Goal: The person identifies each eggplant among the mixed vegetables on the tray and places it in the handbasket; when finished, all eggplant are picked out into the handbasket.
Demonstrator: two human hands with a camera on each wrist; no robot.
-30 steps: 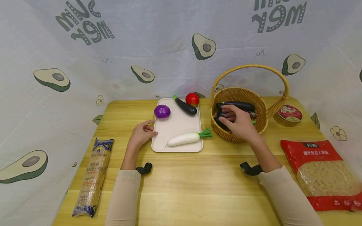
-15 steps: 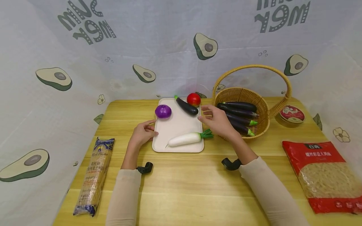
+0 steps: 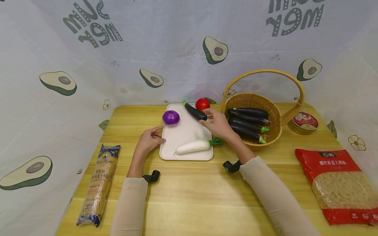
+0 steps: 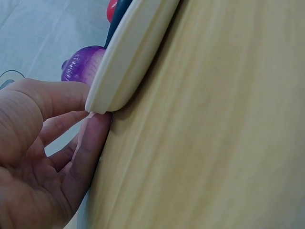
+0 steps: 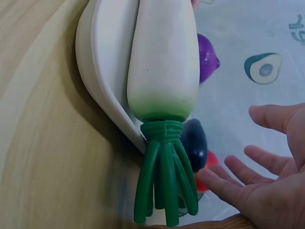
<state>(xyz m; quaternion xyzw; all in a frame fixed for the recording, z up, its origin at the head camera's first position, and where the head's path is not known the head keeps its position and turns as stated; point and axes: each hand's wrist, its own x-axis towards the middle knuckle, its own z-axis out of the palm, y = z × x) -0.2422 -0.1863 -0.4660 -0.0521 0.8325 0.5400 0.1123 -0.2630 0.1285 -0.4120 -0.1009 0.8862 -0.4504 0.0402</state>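
My left hand [image 3: 149, 141] holds the left edge of a white tray [image 3: 186, 131]; in the left wrist view its fingers [image 4: 71, 100] touch the tray's rim. My right hand [image 3: 219, 124] hovers over the tray's right edge, fingers apart and holding nothing, by the thick end of an eggplant [image 3: 193, 110]. On the tray lie a purple onion [image 3: 171, 117] at the left edge and a white radish [image 3: 193, 147], whose green stalks [image 5: 167, 176] stick out past the right edge. A red tomato [image 3: 202, 104] sits at the far right corner.
A wicker basket [image 3: 277, 131] with a tall handle holds several eggplants [image 3: 249, 119] right of the tray. Behind it stands a round tin [image 3: 304, 123]. A red pasta bag [image 3: 336, 183] lies at the right, a long spaghetti packet [image 3: 98, 185] at the left.
My right hand has moved left, from inside the basket to the tray's right edge near the eggplant. The left hand has stayed at the tray's left edge.
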